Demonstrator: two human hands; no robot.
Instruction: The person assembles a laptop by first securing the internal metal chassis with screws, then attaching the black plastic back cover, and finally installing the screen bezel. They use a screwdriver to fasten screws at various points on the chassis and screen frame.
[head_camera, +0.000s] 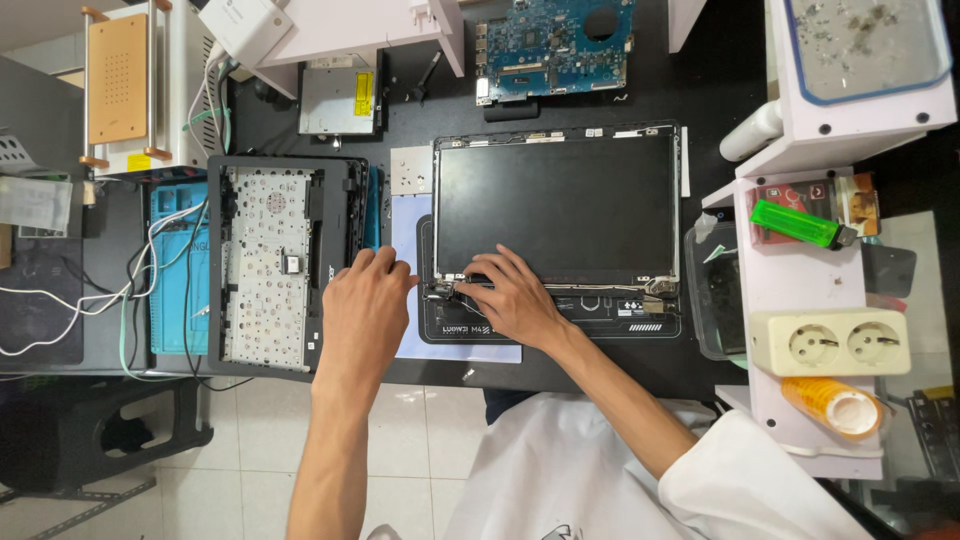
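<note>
A bare laptop screen panel (556, 205) lies flat on the black desk, dark glass up, with hinges and a thin cable along its near edge. My right hand (512, 297) rests on that near edge at the left hinge, fingertips pinching the cable there. My left hand (362, 305) lies palm down beside the panel's left corner, over the edge of an opened laptop keyboard shell (270, 262). The fingers of the left hand are curled, and what is under them is hidden.
A blue circuit board (553, 45) and a metal drive (338, 97) lie at the back. White wires (100, 295) trail over a blue mat at left. Right shelves hold a green lighter (797, 224), a double socket (830, 342) and a tape roll (832, 404).
</note>
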